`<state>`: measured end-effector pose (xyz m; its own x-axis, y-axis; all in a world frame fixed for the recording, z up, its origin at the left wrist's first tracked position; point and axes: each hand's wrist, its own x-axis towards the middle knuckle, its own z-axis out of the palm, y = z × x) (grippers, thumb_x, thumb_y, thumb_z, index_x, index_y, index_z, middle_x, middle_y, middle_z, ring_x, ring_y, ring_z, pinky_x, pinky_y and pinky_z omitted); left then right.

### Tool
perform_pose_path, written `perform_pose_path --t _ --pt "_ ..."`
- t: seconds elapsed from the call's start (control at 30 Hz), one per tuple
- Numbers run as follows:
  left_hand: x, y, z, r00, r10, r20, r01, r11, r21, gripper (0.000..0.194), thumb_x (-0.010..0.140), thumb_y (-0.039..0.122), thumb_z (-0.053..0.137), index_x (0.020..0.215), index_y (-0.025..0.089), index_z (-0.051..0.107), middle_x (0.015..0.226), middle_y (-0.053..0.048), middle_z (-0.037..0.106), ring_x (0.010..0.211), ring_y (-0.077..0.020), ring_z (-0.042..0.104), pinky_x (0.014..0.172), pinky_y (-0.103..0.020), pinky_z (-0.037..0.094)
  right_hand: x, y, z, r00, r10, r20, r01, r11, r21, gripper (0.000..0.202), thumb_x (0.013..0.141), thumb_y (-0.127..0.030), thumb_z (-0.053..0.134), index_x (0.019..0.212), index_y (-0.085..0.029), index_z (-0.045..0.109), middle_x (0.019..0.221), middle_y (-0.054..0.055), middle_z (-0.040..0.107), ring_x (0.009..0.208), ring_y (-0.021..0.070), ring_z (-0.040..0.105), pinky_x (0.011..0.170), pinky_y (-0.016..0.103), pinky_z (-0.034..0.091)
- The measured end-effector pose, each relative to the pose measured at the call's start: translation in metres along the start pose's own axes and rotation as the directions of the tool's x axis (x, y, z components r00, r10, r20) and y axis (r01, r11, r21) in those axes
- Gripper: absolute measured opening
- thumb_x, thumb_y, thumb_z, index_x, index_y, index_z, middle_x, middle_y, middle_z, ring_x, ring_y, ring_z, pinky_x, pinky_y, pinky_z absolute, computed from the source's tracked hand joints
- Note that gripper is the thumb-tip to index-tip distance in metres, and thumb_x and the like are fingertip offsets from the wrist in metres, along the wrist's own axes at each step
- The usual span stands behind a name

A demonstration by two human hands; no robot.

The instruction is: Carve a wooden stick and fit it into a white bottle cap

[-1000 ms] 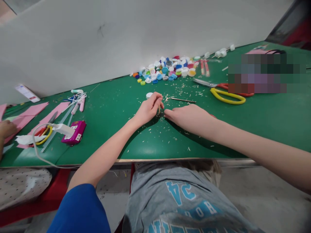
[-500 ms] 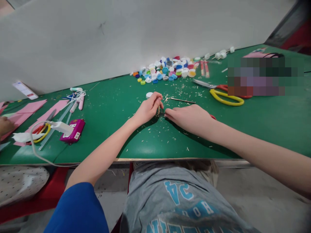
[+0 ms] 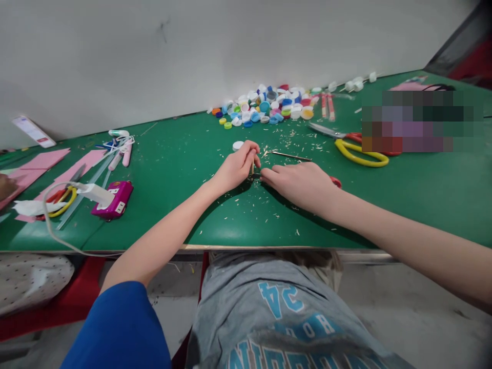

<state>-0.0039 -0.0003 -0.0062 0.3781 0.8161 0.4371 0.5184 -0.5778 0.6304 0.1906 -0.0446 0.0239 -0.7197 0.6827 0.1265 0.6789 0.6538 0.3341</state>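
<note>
Both hands have barely shifted since a second ago; only the view has tipped slightly. Left hand point(image 3: 234, 169) pinches one thin stick point(image 3: 252, 168) upright on the desk point(image 3: 172, 169). Right hand point(image 3: 300, 183) lies half-curled, fingertips at the stick's base; whether it grips something I cannot tell. One white cap point(image 3: 238, 145) sits just beyond, one yellow scissors point(image 3: 359, 154) to the right, one heap of caps point(image 3: 269, 105) by the wall.
</note>
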Motion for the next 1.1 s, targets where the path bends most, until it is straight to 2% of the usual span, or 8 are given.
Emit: perform_pose_path --t 0.43,0.73,1.1 --pt "0.0006 -0.0011 -0.0001 1.000 -0.011 0.013 0.011 0.999 -0.032 0.023 0.102 0.032 0.030 0.106 0.019 0.048 0.082 -0.001 0.068 0.067 -0.0077 0.057 0.072 -0.024 0.045 -0.0007 -0.0025 -0.0028 1.000 -0.016 -0.011 0.016 1.000 -0.008 0.027 0.090 -0.011 0.042 0.109 -0.015 0.060 0.088 0.010 0.069 0.066 0.0170 0.059 0.053 0.031 0.018" --pt "0.0005 0.0002 0.0003 1.000 -0.006 0.018 0.006 0.999 -0.038 0.022 0.102 0.030 0.030 0.106 0.019 0.048 0.081 -0.001 0.068 0.065 -0.0073 0.056 0.072 -0.024 0.046 -0.0004 -0.0039 -0.0016 1.000 -0.017 -0.020 0.016 0.999 -0.044 0.026 0.089 -0.009 0.042 0.107 -0.014 0.060 0.087 0.011 0.069 0.067 0.0175 0.060 0.053 0.031 0.016" --pt "0.0004 -0.0004 0.0003 1.000 0.011 0.020 -0.011 1.000 -0.024 0.022 0.101 0.029 0.030 0.107 0.018 0.048 0.081 0.000 0.068 0.065 -0.0069 0.056 0.072 -0.023 0.045 0.0002 -0.0025 -0.0093 0.996 -0.026 0.081 0.029 0.999 -0.035 0.027 0.088 -0.008 0.041 0.108 -0.014 0.057 0.082 0.007 0.066 0.059 0.0143 0.057 0.049 0.029 0.017"
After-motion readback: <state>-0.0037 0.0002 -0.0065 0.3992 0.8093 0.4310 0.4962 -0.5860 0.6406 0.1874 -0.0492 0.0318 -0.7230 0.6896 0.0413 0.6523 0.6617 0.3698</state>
